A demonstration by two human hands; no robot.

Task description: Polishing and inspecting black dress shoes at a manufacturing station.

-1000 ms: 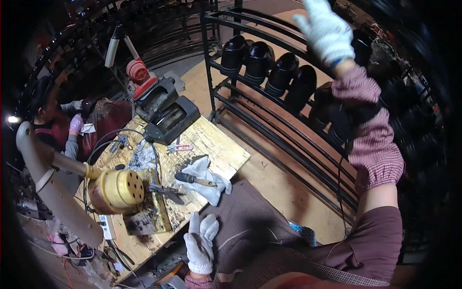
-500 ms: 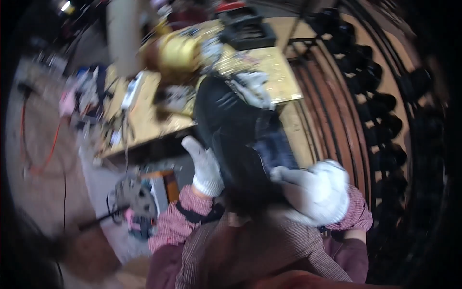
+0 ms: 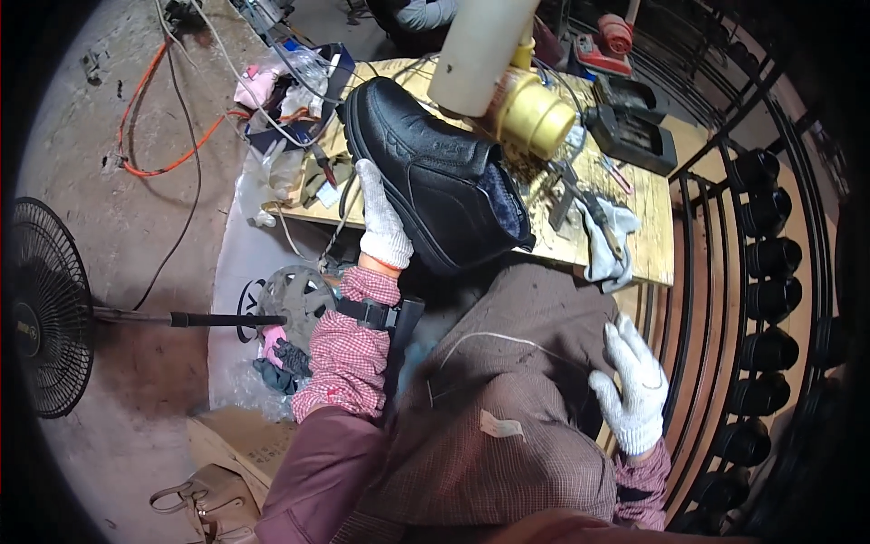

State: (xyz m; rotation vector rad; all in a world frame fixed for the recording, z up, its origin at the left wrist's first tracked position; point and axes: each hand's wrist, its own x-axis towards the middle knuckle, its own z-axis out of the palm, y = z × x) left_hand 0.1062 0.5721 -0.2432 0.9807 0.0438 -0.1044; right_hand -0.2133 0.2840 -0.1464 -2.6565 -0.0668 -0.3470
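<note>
A black slip-on leather shoe [image 3: 426,172] with a dark fuzzy lining hangs tilted above the near edge of the wooden workbench [image 3: 652,227]. My left hand [image 3: 384,222], in a white knit glove, holds it at the sole; the far fingers are hidden behind the shoe. Over my right thigh, my right hand [image 3: 634,385] is gloved too, with fingers spread and nothing in it. A checked brown apron [image 3: 535,435] covers my lap, and a loose white thread [image 3: 507,337] lies across it.
On the bench are a yellow cone-shaped spool [image 3: 535,113], a black tray-like block [image 3: 634,127], a pale rag [image 3: 609,238] and several hand tools. A rack of black shoes [image 3: 770,299] lines the right. A floor fan [image 3: 45,308] and orange cable [image 3: 136,109] are left.
The shoe has risen away from my lap toward the bench, turning its upper into view. My right hand has come off it and moved down to the right. The view has shifted.
</note>
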